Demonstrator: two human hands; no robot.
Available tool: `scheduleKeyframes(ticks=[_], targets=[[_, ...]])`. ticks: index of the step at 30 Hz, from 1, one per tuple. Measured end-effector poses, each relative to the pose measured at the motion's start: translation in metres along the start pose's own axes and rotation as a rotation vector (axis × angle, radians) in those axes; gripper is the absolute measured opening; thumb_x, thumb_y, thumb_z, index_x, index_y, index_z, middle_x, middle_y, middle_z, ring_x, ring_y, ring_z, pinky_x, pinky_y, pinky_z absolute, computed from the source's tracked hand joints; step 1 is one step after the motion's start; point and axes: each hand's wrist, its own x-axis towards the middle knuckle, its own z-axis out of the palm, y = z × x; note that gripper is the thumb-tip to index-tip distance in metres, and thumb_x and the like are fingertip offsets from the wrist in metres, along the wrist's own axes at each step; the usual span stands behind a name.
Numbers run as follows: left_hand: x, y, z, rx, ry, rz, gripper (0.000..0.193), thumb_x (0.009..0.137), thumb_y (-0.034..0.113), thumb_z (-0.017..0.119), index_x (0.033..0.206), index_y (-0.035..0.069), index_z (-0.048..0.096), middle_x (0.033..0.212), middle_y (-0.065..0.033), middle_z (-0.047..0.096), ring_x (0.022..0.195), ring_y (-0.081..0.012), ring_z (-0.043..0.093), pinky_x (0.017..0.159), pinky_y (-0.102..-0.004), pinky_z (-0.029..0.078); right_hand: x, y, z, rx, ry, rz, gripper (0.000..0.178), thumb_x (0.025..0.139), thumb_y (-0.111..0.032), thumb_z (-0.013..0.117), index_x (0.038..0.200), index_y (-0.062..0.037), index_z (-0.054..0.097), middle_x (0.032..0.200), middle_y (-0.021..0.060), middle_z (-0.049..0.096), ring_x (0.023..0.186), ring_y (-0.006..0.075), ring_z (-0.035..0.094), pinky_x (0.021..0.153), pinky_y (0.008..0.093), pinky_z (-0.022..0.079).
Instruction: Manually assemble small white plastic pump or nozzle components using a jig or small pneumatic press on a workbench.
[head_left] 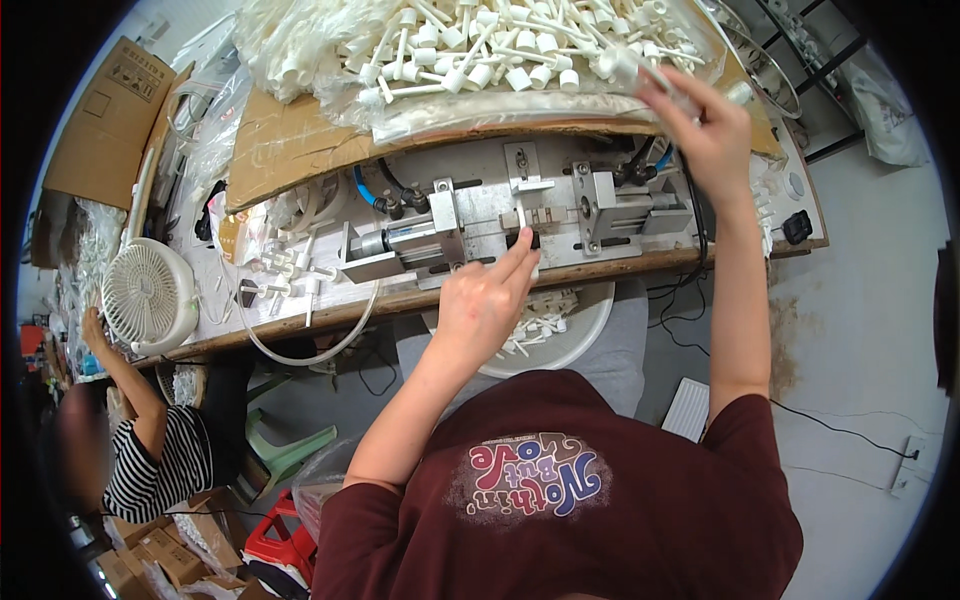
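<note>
My left hand [480, 312] reaches to the metal clamping fixture [490, 222] at the bench's front edge. Its index and middle fingers are stretched out, tips at a small black block [522, 239] and touching or nearly touching a white plastic stem [521, 212] in the fixture. Up on the right, my right hand [708, 125] is closed, its fingers pinching a white capped plastic piece [625, 68]. Motion blurs that piece, so its exact shape is unclear. It is over the right edge of a large pile of white capped stems [480, 50].
The pile lies on plastic film over cardboard [290, 150]. Below the bench edge, a white tub [598, 325] on my lap holds white pieces. Loose white parts [300, 265] and a fan [150, 290] stand left. Black cables [693, 220] hang right. Another person [160, 450] sits lower left.
</note>
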Motion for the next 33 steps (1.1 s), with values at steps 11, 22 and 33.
scheduleKeyframes(ticks=[11,22,33], targets=[[0.007,0.008,-0.037,-1.548,-0.130,-0.756,0.033,0.099,0.016,0.058,0.125,-0.005,0.061,0.108,-0.0150,0.069,0.087,-0.0163,0.068,0.072,-0.0299,0.060,-0.092,-0.068,0.039,0.321,-0.307,-0.250,0.026,0.071,-0.001,0.077,0.096,-0.0059,0.076,0.087,0.0084,0.074,0.076,0.0223,0.072,0.064,0.0302,0.054],[0.002,0.012,-0.031,-1.512,0.034,-0.625,0.035,0.086,-0.006,0.070,0.119,-0.007,0.062,0.115,-0.0151,0.067,0.102,-0.0189,0.068,0.083,-0.0287,0.058,-0.102,-0.069,0.039,0.354,-0.235,-0.218,0.027,0.072,0.003,0.074,0.097,-0.0063,0.076,0.098,0.0093,0.074,0.087,0.0227,0.072,0.074,0.0314,0.058],[-0.005,0.011,0.010,0.028,0.089,-0.069,0.028,0.073,0.013,0.079,0.100,0.007,0.074,0.113,-0.0036,0.072,0.073,-0.0188,0.069,0.063,-0.0294,0.052,-0.120,-0.059,0.034,0.350,-0.021,0.029,0.035,0.071,0.012,0.071,0.101,-0.0053,0.077,0.106,0.0099,0.069,0.085,0.0147,0.066,0.071,0.0248,0.054]])
